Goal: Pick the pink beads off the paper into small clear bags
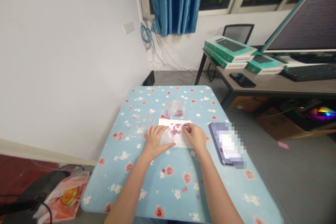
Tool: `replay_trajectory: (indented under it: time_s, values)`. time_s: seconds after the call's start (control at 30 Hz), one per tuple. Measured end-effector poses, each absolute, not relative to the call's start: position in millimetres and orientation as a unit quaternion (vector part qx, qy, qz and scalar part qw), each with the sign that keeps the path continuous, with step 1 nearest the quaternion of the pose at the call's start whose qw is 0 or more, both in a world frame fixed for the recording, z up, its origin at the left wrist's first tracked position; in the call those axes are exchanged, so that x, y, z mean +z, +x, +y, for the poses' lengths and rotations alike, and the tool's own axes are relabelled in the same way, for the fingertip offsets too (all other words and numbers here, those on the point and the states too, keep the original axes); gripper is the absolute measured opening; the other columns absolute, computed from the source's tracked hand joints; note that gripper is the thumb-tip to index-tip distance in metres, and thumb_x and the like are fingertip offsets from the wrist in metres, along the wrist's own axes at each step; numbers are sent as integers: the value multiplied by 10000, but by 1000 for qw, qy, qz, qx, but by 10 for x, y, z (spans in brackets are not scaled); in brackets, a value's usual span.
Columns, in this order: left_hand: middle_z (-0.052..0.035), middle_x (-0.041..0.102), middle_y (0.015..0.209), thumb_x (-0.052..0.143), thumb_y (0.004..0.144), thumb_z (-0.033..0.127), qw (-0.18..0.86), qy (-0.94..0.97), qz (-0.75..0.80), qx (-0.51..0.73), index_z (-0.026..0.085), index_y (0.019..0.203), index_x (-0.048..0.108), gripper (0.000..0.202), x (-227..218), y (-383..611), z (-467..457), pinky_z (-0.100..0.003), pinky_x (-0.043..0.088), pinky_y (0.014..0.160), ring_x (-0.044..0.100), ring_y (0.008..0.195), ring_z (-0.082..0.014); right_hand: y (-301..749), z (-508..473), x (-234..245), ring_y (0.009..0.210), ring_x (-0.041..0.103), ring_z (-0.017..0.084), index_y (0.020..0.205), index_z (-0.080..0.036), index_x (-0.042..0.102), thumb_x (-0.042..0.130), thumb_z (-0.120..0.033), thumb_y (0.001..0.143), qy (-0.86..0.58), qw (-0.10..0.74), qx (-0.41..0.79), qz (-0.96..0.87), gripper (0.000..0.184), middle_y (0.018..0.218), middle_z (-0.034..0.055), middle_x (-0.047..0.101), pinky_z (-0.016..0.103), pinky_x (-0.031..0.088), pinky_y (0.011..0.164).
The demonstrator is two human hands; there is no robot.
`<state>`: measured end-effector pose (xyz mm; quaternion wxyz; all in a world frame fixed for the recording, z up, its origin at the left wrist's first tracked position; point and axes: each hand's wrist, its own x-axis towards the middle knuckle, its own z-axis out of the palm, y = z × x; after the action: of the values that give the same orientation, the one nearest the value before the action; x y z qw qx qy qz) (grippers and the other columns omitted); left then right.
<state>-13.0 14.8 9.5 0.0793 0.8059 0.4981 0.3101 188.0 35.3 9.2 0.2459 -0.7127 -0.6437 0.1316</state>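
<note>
My left hand (156,143) lies on a clear plastic bag (166,136), with the film between its thumb and fingers. The bag sits on a white paper sheet (182,140) on the blue floral tablecloth (168,178). A loose group of small pink beads (175,129) lies on the paper between my hands. My right hand (193,136) touches the paper with its fingertips drawn together, just right of the beads. Whether they pinch anything is hidden. Behind the paper lies a small clear bag with pink beads (174,109), and another clear bag (140,127) lies to the left.
A tablet with a blurred screen (227,143) lies right of my right hand on the tablecloth. Beyond the table stands a desk (275,84) with green boxes (228,50), a phone (243,79), a keyboard (308,72) and a monitor (301,15). A wall stands to the left.
</note>
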Motion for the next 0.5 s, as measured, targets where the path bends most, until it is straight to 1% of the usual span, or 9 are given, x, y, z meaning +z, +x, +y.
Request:
replay_trajectory:
  time_s: [0.17,0.3,0.4,0.5]
  values:
    - [-55,608,1123,714,661,515,78,806,498,311,227,1167,533,609,99,-130,144,-394,302,934,509,1038,-245,1882,359,96,702,592,177,914,-217,695,486,-317,815,-710,243,132,-647,252,768,31,677,257,309,589]
    - [-54,610,1119,712,664,515,76,806,497,312,229,1165,530,604,105,-132,144,-394,303,934,508,1040,-245,1887,351,98,690,585,179,911,-212,696,488,-315,811,-705,257,134,-648,253,737,31,665,258,308,583]
    - [-54,611,1116,715,662,512,78,807,494,315,229,1163,529,605,103,-132,148,-391,305,934,509,1040,-244,1914,359,91,650,567,170,911,-200,702,499,-336,804,-693,297,155,-638,266,678,24,639,257,316,578]
    - [-56,612,1115,717,660,512,79,806,493,317,232,1161,530,604,99,-128,149,-393,309,931,509,1041,-247,1945,381,86,558,512,143,875,-167,710,536,-388,780,-650,375,239,-616,297,595,12,579,252,324,547]
